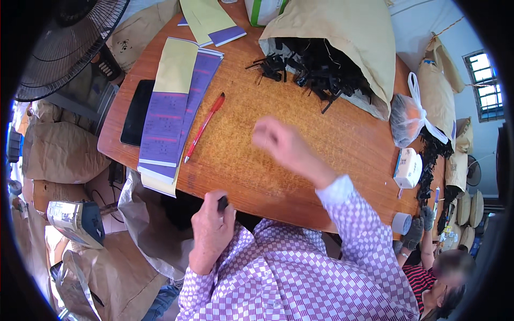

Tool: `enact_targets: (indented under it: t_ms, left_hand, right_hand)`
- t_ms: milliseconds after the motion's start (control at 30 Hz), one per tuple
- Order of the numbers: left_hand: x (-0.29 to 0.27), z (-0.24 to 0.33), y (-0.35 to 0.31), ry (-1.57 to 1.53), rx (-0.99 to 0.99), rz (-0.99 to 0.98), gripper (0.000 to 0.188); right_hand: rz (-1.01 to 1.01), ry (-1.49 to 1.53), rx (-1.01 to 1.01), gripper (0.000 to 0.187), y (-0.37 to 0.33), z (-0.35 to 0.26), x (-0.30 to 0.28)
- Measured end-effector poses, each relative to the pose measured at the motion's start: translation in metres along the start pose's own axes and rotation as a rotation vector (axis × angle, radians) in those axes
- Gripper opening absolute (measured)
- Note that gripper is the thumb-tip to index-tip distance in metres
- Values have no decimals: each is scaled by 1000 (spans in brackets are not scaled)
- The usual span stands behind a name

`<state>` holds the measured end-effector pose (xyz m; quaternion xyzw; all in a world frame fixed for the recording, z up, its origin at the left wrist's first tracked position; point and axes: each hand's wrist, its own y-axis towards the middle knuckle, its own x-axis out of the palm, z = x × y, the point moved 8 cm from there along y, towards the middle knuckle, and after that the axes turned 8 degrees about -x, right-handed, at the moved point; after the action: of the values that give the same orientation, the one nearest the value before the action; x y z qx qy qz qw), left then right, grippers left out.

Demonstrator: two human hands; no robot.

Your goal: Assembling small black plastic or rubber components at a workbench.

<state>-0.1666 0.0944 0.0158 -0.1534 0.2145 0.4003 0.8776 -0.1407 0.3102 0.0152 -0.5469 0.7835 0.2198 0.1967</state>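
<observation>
My left hand (212, 230) is raised just off the table's near edge, fingers curled around a small black plastic piece (223, 203) that shows at the thumb and forefinger. Over the middle of the wooden table (235, 139) is my right hand (282, 140), slightly blurred, with its fingers curled in. Whatever it may hold is hidden. Beyond it, a large paper sack (342, 27) lies on its side, its mouth spilling black plastic pieces (321, 80) onto the tabletop.
Left on the table are a red pen (205, 125), purple-and-yellow form pads (165, 120) and a black tablet-like object (135, 109). A tied plastic bag (407, 120), tissue pack (408, 167) and tape roll (401, 223) sit right. A gloved co-worker (423, 278) is at lower right; a fan (64, 48) stands upper left.
</observation>
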Motion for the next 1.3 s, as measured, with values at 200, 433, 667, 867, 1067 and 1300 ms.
enact_targets:
  t_ms: [200,433,667,867,1067,1300]
  left_hand:
    - [-37,-55,-22,456,-156,81,28]
    - [-43,-49,-31,443,-117,135,28]
    - [21,19,-3,-603,-320,-303,32]
    - [113,44,-3,-1117,-493,-891,54]
    - [145,50,-33,-1248,-630,-1115,51]
    - [138,47,-33,-1140,-632,-880,36]
  right_hand:
    - [314,-593,-33,36,83,46,-65]
    - [382,-601,-33,32,74,79,-74]
    - [166,137,3,25,-37,21,-57]
    - [-80,145,-106,33,-122,-33,-46]
    - [-120,185,-126,36,-155,-26,-50]
    - [-40,186,-3,31,-157,-17,-39]
